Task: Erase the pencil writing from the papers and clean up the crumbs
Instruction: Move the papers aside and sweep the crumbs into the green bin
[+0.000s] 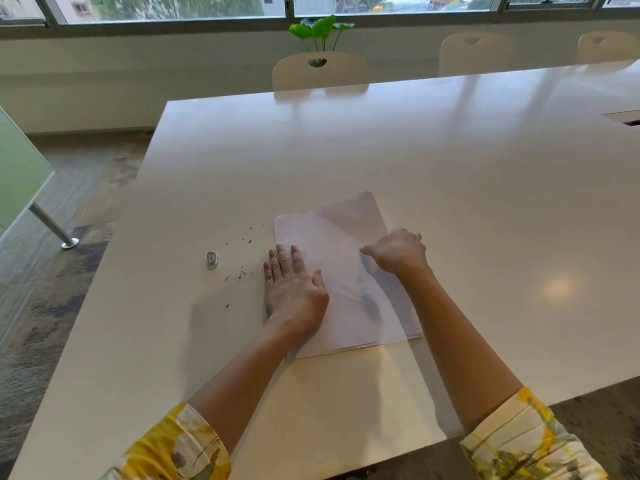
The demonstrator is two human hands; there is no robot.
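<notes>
White sheets of paper (346, 282) are stacked on the pale table (450, 202), near the front edge, and the top sheet appears to be lifted or slid by the right hand (398, 254), which is curled over its right part with fingers drawn together; whether the sheet is actually pinched cannot be told, since the motion is blurred. The left hand (294, 285) is laid flat, fingers spread, on the left margin of the stack, partly on the table. Dark eraser crumbs (242, 258) are scattered on the table just left of the stack, and a small eraser (212, 260) is lying beyond them, untouched by either hand. No pencil writing can be made out on the sheet. The step is judged to be turning or shifting a sheet. It is done well if the stack is pinned firmly by the flat hand, the sheet is moved slowly so it is not creased, and the crumbs are kept from being dragged underneath.
</notes>
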